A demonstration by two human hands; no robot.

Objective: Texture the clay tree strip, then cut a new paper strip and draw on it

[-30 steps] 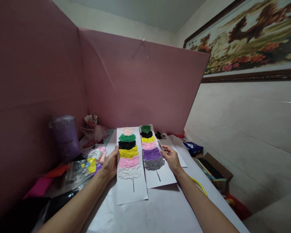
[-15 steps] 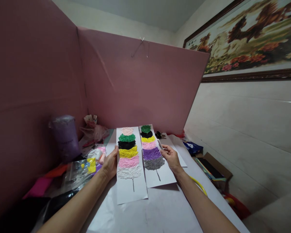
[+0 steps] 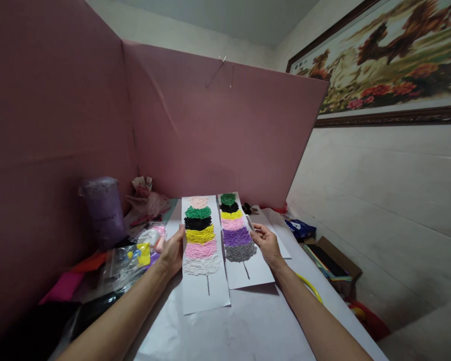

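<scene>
Two upright strips of white paper, each bearing a banded feather motif, stand side by side above the middle of the white table (image 3: pixel 225 336), which serves as reference for all positions. The white-based card (image 3: pixel 202 249), toward the table's left side, shows from top to bottom pale pink, green, black, yellow, pink and white bands over a dark stem. The grey-based card (image 3: pixel 237 235), toward the table's right side, runs green, black, yellow, pink, purple and grey, also with a stem. Both lean back toward the table's far end; whether their lower edges touch its surface cannot be told.

The left hand (image 3: pixel 174 250) is closed on the outer edge of the white-based card, thumb at the margin and fingers largely hidden behind. The right hand (image 3: pixel 266 244) pinches the outer edge of the grey-based card, fingers bent.

Along the table's left side lie plastic bags (image 3: pixel 120 268) and a purple container (image 3: pixel 103 213). Loose white sheets (image 3: pixel 280 240) rest on its far right part. Beyond its right edge is a cardboard box (image 3: pixel 349 258); behind its far end rises a pink panel (image 3: pixel 218 135).
</scene>
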